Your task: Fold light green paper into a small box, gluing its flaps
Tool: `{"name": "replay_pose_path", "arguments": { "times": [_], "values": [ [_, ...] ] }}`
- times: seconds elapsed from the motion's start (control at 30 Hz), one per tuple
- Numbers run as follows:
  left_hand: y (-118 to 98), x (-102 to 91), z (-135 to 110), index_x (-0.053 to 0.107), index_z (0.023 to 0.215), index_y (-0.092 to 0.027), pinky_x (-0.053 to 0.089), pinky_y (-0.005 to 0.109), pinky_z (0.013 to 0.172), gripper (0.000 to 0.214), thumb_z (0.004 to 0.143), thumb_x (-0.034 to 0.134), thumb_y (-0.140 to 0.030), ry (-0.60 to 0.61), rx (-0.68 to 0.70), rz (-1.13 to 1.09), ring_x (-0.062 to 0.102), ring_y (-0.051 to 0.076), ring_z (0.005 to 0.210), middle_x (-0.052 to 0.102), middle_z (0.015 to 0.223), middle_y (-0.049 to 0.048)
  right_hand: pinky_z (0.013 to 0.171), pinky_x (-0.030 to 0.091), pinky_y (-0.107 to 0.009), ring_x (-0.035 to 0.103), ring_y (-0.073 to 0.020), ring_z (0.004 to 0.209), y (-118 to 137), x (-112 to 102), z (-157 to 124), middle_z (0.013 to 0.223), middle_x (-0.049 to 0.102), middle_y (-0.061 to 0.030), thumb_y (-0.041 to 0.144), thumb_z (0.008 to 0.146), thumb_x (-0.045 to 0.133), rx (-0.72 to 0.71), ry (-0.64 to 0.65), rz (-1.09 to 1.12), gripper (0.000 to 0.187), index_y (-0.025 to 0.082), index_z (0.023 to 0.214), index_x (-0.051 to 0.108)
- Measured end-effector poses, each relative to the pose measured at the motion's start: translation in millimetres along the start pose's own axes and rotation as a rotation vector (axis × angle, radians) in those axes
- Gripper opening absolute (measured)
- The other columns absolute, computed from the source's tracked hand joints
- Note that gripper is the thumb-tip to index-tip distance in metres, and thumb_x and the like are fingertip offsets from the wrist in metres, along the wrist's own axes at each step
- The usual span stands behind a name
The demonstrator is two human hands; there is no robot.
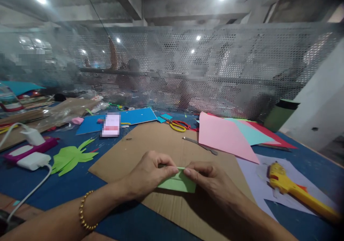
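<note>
A small piece of light green paper [179,184] is pinched between both hands, its top edge folded or rolled over. My left hand [153,170] grips the left end of that edge with thumb and fingers. From the other side, my right hand [205,174] pinches the right end. The paper is over a brown cardboard sheet [158,140] on the blue table. Beyond the hands lie a metal craft knife or blade-like tool [200,145] and scissors with yellow and red handles [178,125]. Fingers hide part of the green paper's upper edge.
At right, a yellow hot glue gun [285,180] rests on pale purple paper. Pink paper [225,135] and other coloured sheets are behind it, beside a green cup-like container [281,115]. At left are green paper leaf cutouts [71,157], a purple power strip [16,155] with chargers, and blue board [137,115].
</note>
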State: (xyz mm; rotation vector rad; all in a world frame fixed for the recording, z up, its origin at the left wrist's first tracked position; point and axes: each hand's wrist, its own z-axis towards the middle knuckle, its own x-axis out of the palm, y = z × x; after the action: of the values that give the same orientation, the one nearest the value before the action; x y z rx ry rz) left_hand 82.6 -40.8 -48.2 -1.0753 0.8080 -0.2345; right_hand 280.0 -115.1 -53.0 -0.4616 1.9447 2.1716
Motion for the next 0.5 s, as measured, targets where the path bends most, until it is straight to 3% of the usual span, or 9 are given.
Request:
{"name": "replay_pose_path", "arguments": {
  "times": [0.17,0.4,0.5],
  "values": [
    [-2.2,0.5,1.7,0.074,0.073,-0.013,0.034,0.022,0.056,0.025,0.084,0.061,-0.032,0.033,-0.024,-0.054,0.048,0.011,0.061,0.057,0.061,-0.0006,0.055,0.034,-0.027,0.045,-0.0138,0.060,-9.0,-3.0,-2.6,0.061,0.049,0.0003,0.054,0.085,0.065,0.048,0.017,0.116,0.042,0.017,0.065,0.062],
    [-5.3,-1.3,1.5,0.070,0.070,-0.012,0.029,0.021,0.050,0.026,0.081,0.063,-0.034,0.024,-0.107,-0.118,0.040,0.008,0.054,0.049,0.056,-0.0038,0.053,0.032,-0.027,0.045,-0.0136,0.059,0.7,-1.5,-3.1,0.063,0.050,-0.0011,0.063,0.091,0.050,0.002,0.028,0.036,0.053,0.017,0.067,0.057],
    [-2.7,0.9,0.5,0.069,0.070,-0.012,0.031,0.021,0.051,0.024,0.080,0.064,-0.033,0.050,-0.089,-0.112,0.044,0.009,0.057,0.053,0.059,-0.0026,0.050,0.027,-0.026,0.038,-0.0115,0.056,3.7,3.4,-1.8,0.060,0.042,0.0016,0.066,0.088,0.053,-0.005,0.035,-0.081,0.054,0.017,0.064,0.053]
  ]
}}
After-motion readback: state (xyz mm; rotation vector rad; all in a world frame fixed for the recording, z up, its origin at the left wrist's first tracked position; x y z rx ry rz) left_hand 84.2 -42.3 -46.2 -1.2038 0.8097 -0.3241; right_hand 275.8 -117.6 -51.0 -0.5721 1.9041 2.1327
